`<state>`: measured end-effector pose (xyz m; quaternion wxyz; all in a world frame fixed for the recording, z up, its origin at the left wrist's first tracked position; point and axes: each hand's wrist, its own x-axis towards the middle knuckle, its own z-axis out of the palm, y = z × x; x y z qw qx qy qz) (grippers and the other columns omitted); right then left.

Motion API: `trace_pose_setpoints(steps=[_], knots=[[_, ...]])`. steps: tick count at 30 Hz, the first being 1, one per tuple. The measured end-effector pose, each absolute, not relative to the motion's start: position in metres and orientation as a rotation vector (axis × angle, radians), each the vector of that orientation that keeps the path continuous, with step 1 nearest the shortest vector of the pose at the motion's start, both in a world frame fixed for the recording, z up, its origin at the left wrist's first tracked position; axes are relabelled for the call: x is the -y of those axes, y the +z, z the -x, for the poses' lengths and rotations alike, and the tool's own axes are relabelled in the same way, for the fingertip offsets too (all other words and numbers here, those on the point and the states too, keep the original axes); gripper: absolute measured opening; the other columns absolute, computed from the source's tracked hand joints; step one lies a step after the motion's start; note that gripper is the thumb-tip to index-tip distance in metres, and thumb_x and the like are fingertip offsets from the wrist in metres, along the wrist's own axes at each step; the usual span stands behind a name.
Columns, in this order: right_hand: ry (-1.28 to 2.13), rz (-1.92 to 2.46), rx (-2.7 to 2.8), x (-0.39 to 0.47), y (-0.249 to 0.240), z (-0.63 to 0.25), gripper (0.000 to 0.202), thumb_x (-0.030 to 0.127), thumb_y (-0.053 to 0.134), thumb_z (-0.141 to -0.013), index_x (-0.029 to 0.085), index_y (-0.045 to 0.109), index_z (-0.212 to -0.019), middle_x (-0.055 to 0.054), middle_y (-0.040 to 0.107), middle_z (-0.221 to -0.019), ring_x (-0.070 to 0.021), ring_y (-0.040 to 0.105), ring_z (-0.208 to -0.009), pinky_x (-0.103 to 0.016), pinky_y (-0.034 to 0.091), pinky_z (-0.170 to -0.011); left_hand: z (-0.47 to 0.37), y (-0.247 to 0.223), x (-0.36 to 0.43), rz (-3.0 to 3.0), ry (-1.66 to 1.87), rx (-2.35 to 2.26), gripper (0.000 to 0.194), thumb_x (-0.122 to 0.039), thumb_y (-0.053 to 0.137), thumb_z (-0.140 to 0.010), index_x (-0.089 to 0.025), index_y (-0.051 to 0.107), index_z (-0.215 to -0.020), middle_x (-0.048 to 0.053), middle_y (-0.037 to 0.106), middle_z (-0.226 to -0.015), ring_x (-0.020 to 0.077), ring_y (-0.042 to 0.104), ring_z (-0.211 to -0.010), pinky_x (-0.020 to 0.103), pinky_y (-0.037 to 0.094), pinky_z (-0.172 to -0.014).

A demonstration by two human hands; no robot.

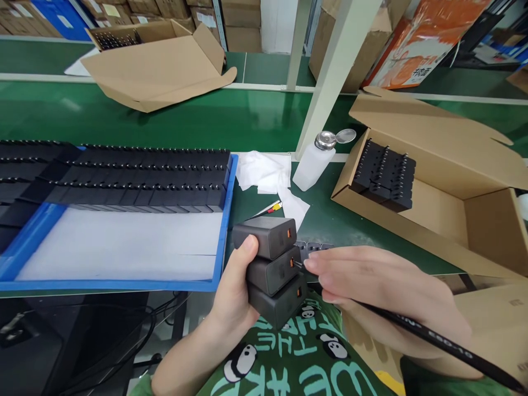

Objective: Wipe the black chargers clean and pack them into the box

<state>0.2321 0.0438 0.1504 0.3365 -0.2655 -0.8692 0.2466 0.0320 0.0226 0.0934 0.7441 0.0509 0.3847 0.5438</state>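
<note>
A green workbench (264, 124) spans the scene (reflected light (71, 103) pales its far left). A cream metal post (332, 80) stands right of centre. Stacked cardboard cartons (167, 7) line the far left, a white panel (278, 25) to their right; black cables (153, 324) hang near left.

A green bench (330, 228) carries a blue-rimmed tray (124, 285) on the left, crumpled white wipes (264, 170) beside it, a white pump bottle (313, 165) with its lid tipped up, and an open cardboard box (490, 220) on the right. Just below the wipes lie a slender item (274, 207) with red and yellow parts and what seem to be small dark pieces (315, 246), mostly hidden. Beyond a pale rail, a further green surface (256, 121) runs across, an open carton (152, 66) standing toward its far side.
</note>
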Motion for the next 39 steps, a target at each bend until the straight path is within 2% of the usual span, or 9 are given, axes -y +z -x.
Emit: trace_pose_setpoints(steps=[4, 9, 14, 17, 20, 26, 30, 39], knots=[[0.621, 0.769, 2.238, -0.04, 0.15, -0.228, 0.027, 0.012, 0.061, -0.093, 0.024, 0.072, -0.114, -0.005, 0.077, -0.111, -0.0222, 0.075, -0.103, -0.03, 0.064, -0.093, -0.034, 0.094, -0.023, -0.155, 1.231, -0.858, 0.044, -0.055, 0.086, -0.064, -0.018, 0.076, -0.086, 0.005, 0.076, -0.074, 0.0287, 0.073, -0.088, 0.035, 0.06, -0.076], [0.62, 0.861, 2.233, -0.033, 0.149, -0.228, 0.025, 0.015, 0.065, -0.091, 0.027, 0.073, -0.113, -0.003, 0.077, -0.111, -0.0229, 0.074, -0.106, -0.029, 0.063, -0.094, -0.034, 0.093, -0.024, -0.168, 1.254, -0.886, 0.044, -0.054, 0.087, -0.063, -0.018, 0.075, -0.084, 0.003, 0.074, -0.067, 0.0275, 0.074, -0.08, 0.033, 0.059, -0.068], [0.61, 0.869, 2.251, -0.032, 0.15, -0.227, 0.027, 0.013, 0.066, -0.09, 0.027, 0.072, -0.113, -0.002, 0.077, -0.112, -0.0222, 0.074, -0.107, -0.029, 0.063, -0.095, -0.034, 0.093, -0.025, -0.156, 1.252, -0.913, 0.045, -0.056, 0.088, -0.059, -0.019, 0.075, -0.081, 0.003, 0.076, -0.075, 0.0254, 0.073, -0.075, 0.032, 0.059, -0.066], [0.583, 0.834, 2.274, -0.036, 0.148, -0.227, 0.027, 0.012, 0.064, -0.091, 0.026, 0.071, -0.112, -0.002, 0.077, -0.111, -0.0216, 0.074, -0.105, -0.029, 0.063, -0.094, -0.035, 0.093, -0.025, -0.164, 1.249, -0.921, 0.044, -0.056, 0.088, -0.06, -0.02, 0.075, -0.082, 0.003, 0.074, -0.07, 0.027, 0.073, -0.077, 0.034, 0.06, -0.068], [0.558, 0.766, 2.307, -0.041, 0.148, -0.228, 0.027, 0.006, 0.062, -0.089, 0.022, 0.07, -0.11, -0.005, 0.078, -0.11, -0.0193, 0.074, -0.104, -0.026, 0.062, -0.096, -0.035, 0.092, -0.025, -0.17, 1.243, -0.928, 0.046, -0.058, 0.088, -0.059, -0.02, 0.075, -0.082, 0.002, 0.07, -0.061, 0.029, 0.073, -0.081, 0.034, 0.06, -0.069], [0.575, 0.764, 2.32, -0.043, 0.156, -0.226, 0.027, 0.009, 0.06, -0.091, 0.023, 0.071, -0.11, -0.005, 0.078, -0.107, -0.0221, 0.076, -0.101, -0.029, 0.064, -0.091, -0.032, 0.091, -0.025, -0.173, 1.27, -0.937, 0.046, -0.054, 0.088, -0.061, -0.018, 0.074, -0.085, 0.002, 0.074, -0.074, 0.0192, 0.067, -0.061, 0.028, 0.055, -0.056], [0.564, 0.79, 2.307, -0.041, 0.154, -0.224, 0.025, 0.009, 0.063, -0.09, 0.023, 0.072, -0.109, -0.005, 0.078, -0.109, -0.0216, 0.075, -0.103, -0.028, 0.063, -0.093, -0.03, 0.09, -0.025, -0.189, 1.27, -0.906, 0.043, -0.053, 0.086, -0.065, -0.018, 0.073, -0.087, 0.002, 0.076, -0.077, 0.0202, 0.069, -0.062, 0.027, 0.054, -0.054], [0.548, 0.802, 2.353, -0.037, 0.148, -0.228, 0.026, 0.006, 0.062, -0.09, 0.022, 0.068, -0.111, -0.004, 0.076, -0.116, -0.0198, 0.072, -0.11, -0.026, 0.06, -0.099, -0.033, 0.089, -0.026, -0.134, 1.321, -0.952, 0.041, -0.052, 0.091, -0.057, -0.021, 0.075, -0.079, -0.002, 0.075, -0.073, 0.014, 0.066, -0.058, 0.022, 0.052, -0.049]])
